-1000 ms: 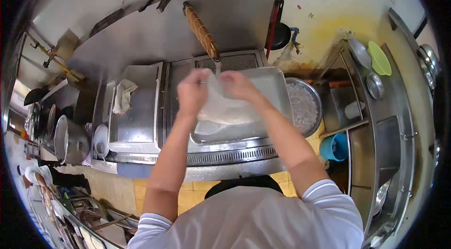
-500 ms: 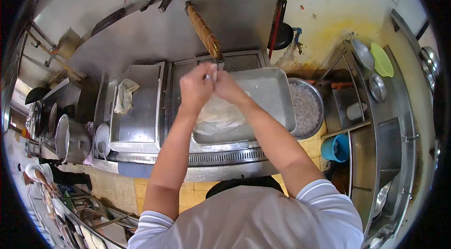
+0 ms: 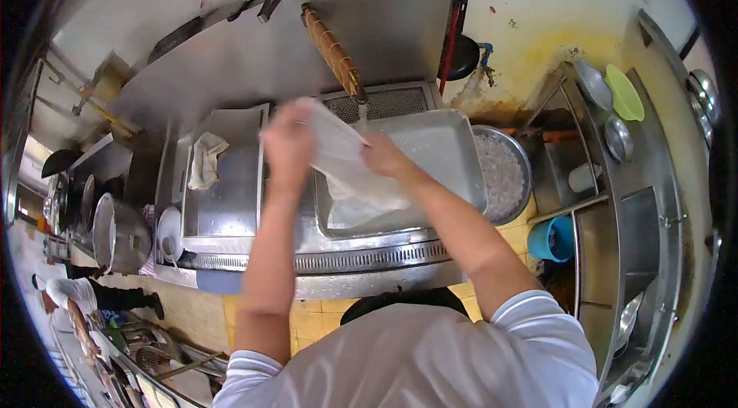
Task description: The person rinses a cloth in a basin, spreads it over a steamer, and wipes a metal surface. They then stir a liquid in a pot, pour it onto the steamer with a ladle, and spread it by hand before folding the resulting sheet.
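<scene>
A thin white cloth (image 3: 342, 148) is stretched between my two hands over a large rectangular metal tray (image 3: 453, 146). Its lower part hangs into the left side of the tray. My left hand (image 3: 288, 143), blurred by motion, grips the cloth's upper left edge just outside the tray. Over the tray, my right hand (image 3: 384, 156) pinches the other side of the cloth. A pipe wrapped in tan material and cord (image 3: 330, 50) slants down behind the cloth, its end near the tray's far edge.
Right of the tray stands a round metal bowl (image 3: 503, 177) of pale, lumpy contents. A crumpled cloth (image 3: 206, 160) lies on the metal counter at left. A blue bucket (image 3: 550, 239) sits low at right, beside metal shelving (image 3: 642, 231). Another person (image 3: 84, 294) is far left.
My hands were together near the pipe's end. They have moved apart, the left one going left, and the cloth has spread out between them.
</scene>
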{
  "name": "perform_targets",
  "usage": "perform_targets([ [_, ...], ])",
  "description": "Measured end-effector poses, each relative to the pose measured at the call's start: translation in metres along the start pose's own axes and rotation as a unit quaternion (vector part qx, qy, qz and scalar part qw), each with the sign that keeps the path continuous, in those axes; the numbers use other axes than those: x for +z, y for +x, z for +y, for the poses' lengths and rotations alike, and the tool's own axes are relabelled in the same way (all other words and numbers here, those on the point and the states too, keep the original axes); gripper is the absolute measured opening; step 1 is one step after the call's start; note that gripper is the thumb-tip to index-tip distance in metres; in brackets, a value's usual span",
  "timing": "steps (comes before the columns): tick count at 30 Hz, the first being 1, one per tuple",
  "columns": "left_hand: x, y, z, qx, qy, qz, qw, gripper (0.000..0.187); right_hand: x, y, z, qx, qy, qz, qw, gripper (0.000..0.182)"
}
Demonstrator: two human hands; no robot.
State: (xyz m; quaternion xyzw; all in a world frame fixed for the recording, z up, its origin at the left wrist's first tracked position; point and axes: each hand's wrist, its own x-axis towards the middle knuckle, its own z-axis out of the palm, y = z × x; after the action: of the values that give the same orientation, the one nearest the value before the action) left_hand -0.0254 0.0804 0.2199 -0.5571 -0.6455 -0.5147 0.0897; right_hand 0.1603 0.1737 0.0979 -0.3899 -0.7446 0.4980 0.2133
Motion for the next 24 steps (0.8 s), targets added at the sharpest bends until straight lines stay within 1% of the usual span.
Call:
perform_targets([
  [1, -0.028, 0.018, -0.001, -0.08, -0.041, 0.041, 0.995, 0.023, -0.013, 0.0, 0.052, -0.022, -0.121, 0.035, 0.992, 0.019],
  [2, -0.046, 0.031, -0.002, -0.158, -0.082, 0.083, 0.981, 0.021, -0.032, -0.002, 0.091, -0.046, -0.24, 0.069, 0.967, 0.019],
  [5, -0.03, 0.008, -0.033, -0.084, -0.054, 0.056, 0.993, 0.026, -0.067, -0.019, 0.079, 0.046, -0.264, -0.001, 0.963, 0.021],
  [6, -0.013, -0.01, -0.027, -0.07, -0.047, 0.007, 0.996, 0.029, -0.055, -0.014, 0.07, -0.036, -0.175, 0.058, 0.982, 0.023],
  [7, 0.014, -0.029, -0.034, -0.049, -0.058, -0.041, 0.996, 0.032, -0.036, -0.002, 0.053, -0.119, -0.084, 0.118, 0.982, 0.025],
  [8, 0.027, -0.039, -0.013, -0.021, -0.064, -0.093, 0.993, 0.033, -0.019, 0.002, 0.006, -0.153, 0.019, 0.091, 0.984, 0.028],
  [9, 0.041, -0.045, 0.001, 0.0, -0.07, -0.126, 0.99, 0.032, -0.011, 0.0, -0.032, -0.184, 0.123, 0.063, 0.973, 0.03],
  [12, 0.018, -0.017, 0.004, 0.012, -0.067, -0.09, 0.994, 0.026, -0.005, -0.014, -0.027, -0.029, 0.021, 0.029, 0.999, 0.019],
  [13, 0.002, -0.003, -0.004, -0.001, -0.08, -0.025, 0.996, 0.02, -0.007, -0.008, 0.027, -0.057, -0.071, 0.061, 0.994, 0.019],
  [14, -0.018, 0.009, -0.008, -0.099, -0.086, -0.003, 0.991, 0.018, -0.022, -0.006, 0.09, -0.087, -0.164, 0.091, 0.978, 0.02],
  [15, -0.036, 0.02, 0.003, -0.2, -0.121, 0.03, 0.972, 0.018, -0.052, -0.022, 0.115, -0.05, -0.224, 0.065, 0.971, 0.021],
  [16, -0.034, 0.019, -0.013, -0.18, -0.113, 0.015, 0.977, 0.018, -0.07, -0.033, 0.129, -0.012, -0.282, 0.037, 0.959, 0.022],
  [18, -0.005, 0.004, -0.064, -0.144, -0.099, -0.013, 0.985, 0.02, -0.074, -0.038, 0.114, 0.032, -0.179, 0.074, 0.981, 0.022],
  [19, 0.02, -0.008, -0.067, -0.026, -0.087, -0.051, 0.995, 0.014, -0.077, -0.042, 0.1, 0.053, -0.128, 0.089, 0.986, 0.022],
  [20, 0.036, -0.019, -0.045, -0.06, -0.079, -0.118, 0.988, 0.02, -0.067, -0.041, 0.072, -0.023, -0.017, 0.12, 0.992, 0.021],
  [21, 0.054, -0.027, -0.021, -0.091, -0.07, -0.183, 0.976, 0.028, -0.053, -0.034, 0.037, -0.1, 0.096, 0.15, 0.979, 0.021],
  [23, 0.088, -0.033, 0.002, -0.115, -0.076, -0.26, 0.956, 0.04, -0.041, -0.026, -0.011, -0.064, 0.147, 0.113, 0.981, 0.023],
  [24, 0.1, -0.037, 0.004, -0.148, -0.108, -0.261, 0.948, 0.043, -0.041, -0.025, -0.023, -0.045, 0.172, 0.096, 0.979, 0.024],
])
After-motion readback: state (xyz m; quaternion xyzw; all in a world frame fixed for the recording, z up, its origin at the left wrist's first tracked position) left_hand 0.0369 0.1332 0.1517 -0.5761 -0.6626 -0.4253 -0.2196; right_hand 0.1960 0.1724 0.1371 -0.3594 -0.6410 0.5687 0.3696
